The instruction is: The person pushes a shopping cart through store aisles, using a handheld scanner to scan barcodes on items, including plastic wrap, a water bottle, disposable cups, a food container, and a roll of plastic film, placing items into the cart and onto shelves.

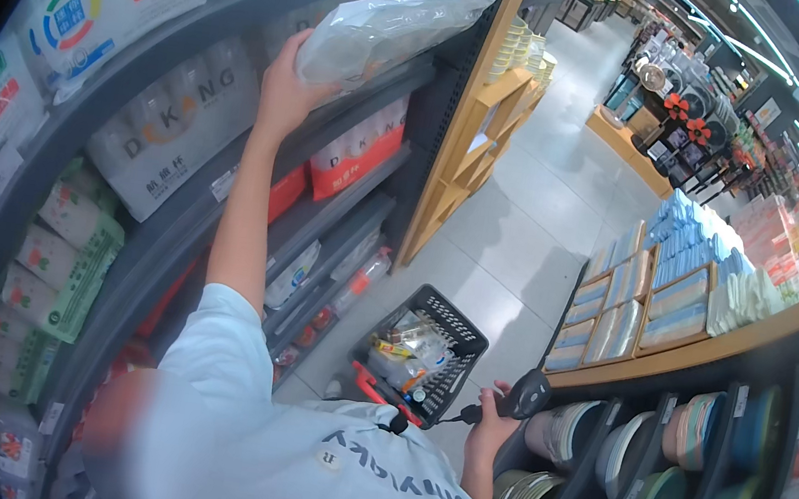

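Note:
My left hand (288, 87) reaches up to the shelf on the left and grips one end of a clear-and-white plastic-wrapped pack (390, 32). The pack is held lengthwise above a shelf board, and its contents are hard to make out. Lower down on the right, my right hand (489, 432) holds a black handheld barcode scanner (528, 395) by its handle. Between the two arms, a black plastic shopping basket (462, 318) with a red handle (370, 386) stands on the floor. Inside it are several packaged goods (408, 353) in clear and coloured wrapping.
Dark shelves on the left carry packs of disposable cups (175, 114), red packs (360, 146) and green-and-pink packs (67, 244). At right, a rack holds stacked bowls (565, 430) below folded blue towels (695, 243). A wooden shelf end (459, 144) borders the tiled aisle (525, 213). Electric fans (679, 108) stand beyond.

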Tool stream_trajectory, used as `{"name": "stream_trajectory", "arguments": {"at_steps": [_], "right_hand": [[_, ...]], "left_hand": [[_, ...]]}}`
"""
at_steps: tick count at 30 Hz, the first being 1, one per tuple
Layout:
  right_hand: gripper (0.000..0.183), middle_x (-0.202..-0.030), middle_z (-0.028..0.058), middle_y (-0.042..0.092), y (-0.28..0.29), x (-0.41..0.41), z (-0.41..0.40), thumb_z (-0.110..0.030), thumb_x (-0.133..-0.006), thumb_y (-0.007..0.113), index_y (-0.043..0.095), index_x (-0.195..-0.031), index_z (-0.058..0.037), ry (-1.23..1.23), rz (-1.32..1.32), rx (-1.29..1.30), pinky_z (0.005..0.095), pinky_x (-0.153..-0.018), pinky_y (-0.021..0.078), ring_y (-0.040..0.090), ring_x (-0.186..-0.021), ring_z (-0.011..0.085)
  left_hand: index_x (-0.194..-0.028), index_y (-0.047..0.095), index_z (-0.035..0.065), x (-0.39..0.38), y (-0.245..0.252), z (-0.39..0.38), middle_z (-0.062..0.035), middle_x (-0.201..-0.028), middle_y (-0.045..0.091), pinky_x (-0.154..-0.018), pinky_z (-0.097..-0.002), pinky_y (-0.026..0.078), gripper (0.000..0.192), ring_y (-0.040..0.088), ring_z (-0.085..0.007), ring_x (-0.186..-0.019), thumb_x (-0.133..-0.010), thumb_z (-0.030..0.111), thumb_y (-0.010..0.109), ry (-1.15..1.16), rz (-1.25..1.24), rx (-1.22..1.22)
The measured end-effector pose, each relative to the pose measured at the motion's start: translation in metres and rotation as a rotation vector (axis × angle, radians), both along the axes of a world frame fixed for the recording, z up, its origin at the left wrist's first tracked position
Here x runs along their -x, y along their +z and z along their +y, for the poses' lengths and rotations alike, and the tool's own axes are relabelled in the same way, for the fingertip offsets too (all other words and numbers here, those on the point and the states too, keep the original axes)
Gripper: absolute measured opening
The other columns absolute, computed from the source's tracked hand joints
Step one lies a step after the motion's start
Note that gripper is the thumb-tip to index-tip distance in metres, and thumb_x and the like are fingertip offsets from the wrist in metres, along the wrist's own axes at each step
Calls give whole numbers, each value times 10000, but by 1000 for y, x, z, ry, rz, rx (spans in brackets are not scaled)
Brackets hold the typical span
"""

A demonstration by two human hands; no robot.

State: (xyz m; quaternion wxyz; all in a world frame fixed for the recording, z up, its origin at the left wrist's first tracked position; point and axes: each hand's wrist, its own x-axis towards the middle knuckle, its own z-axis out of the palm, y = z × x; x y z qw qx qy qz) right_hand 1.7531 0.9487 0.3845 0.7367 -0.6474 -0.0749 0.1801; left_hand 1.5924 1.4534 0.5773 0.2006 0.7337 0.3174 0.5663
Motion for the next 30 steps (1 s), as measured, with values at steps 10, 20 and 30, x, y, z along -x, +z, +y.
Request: {"name": "stream_trajectory", "arguments": {"at_steps": [10, 20, 30], "right_hand": [[438, -1108, 103, 617, 2, 4, 4, 40, -823, 701, 517, -1219, 1, 20, 4, 35, 309, -776, 496, 627, -903, 182], [419, -1094, 112, 622, -3, 0, 2, 39, -821, 702, 521, -1198, 11, 35, 38, 9, 313, -784, 502, 634, -893, 187], [257, -954, 65, 667, -18, -11, -3, -5, -811, 739, 625, -1040, 1, 151, 20, 164, 313, -759, 506, 642, -876, 143]], "left_hand": [[-1276, 517, -7, -14, -23, 42, -179, -1225, 647, -967, -356, 468, 692, 630, -267, -1122, -697, 173, 850, -17, -27, 182], [-1250, 621, 0, -16, -46, 76, -257, -1186, 673, -1003, -409, 445, 728, 616, -378, -1181, -826, 590, 668, 208, 41, 382], [-1378, 399, -83, -18, -26, 51, -329, -1217, 616, -1019, -431, 442, 906, 597, -440, -1176, -789, 513, 743, 346, 147, 396]]}}
